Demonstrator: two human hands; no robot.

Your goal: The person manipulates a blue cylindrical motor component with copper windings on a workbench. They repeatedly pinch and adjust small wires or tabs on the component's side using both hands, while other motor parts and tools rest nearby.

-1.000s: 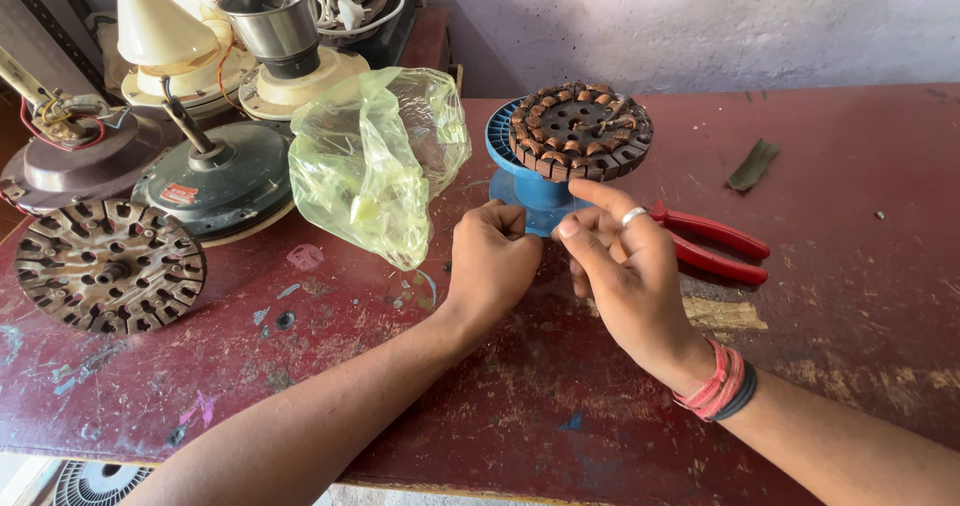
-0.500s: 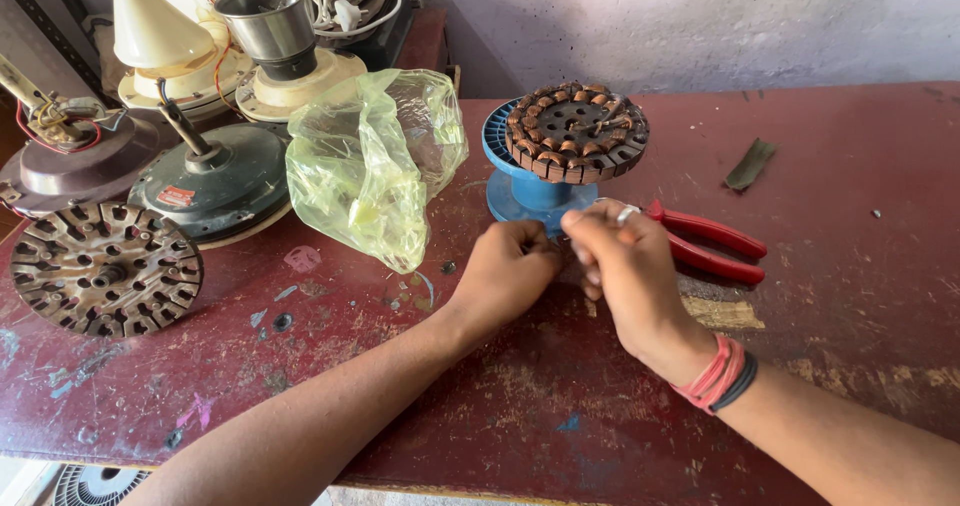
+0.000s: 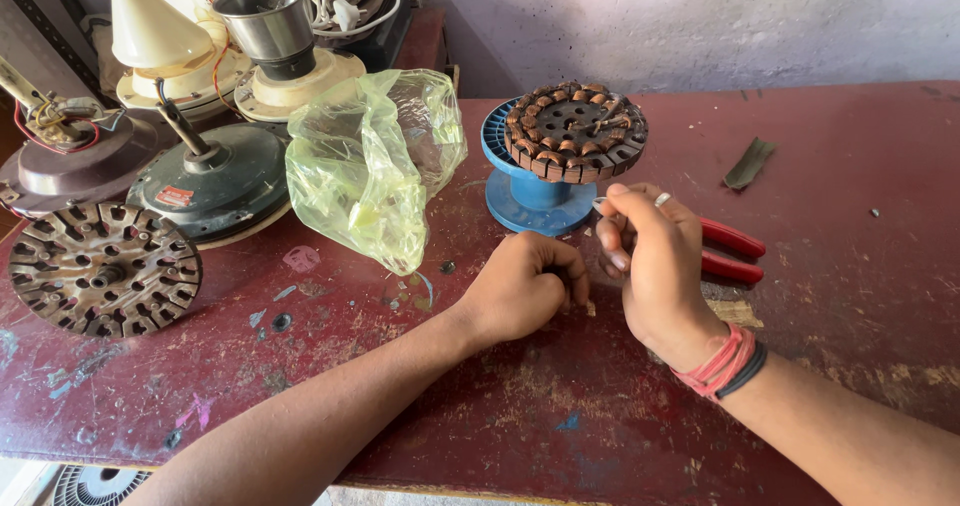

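Observation:
A round motor stator wound with copper coils rests on top of a blue plastic spool on the worn red table. My left hand is curled into a fist on the table just in front of the spool. My right hand, with a ring and red and black wristbands, is raised beside it, fingers pinched together near the spool's base. Whatever thin thing passes between the two hands is too small to make out.
Red-handled pliers lie behind my right hand. A crumpled yellow-green plastic bag stands left of the spool. Fan motor housings, a bare stator disc and cream fan bases crowd the left. A dark strip lies far right.
Both hands have drawn back from the spool toward me. My left hand has dropped onto the table in a fist, and my right hand has closed its fingers.

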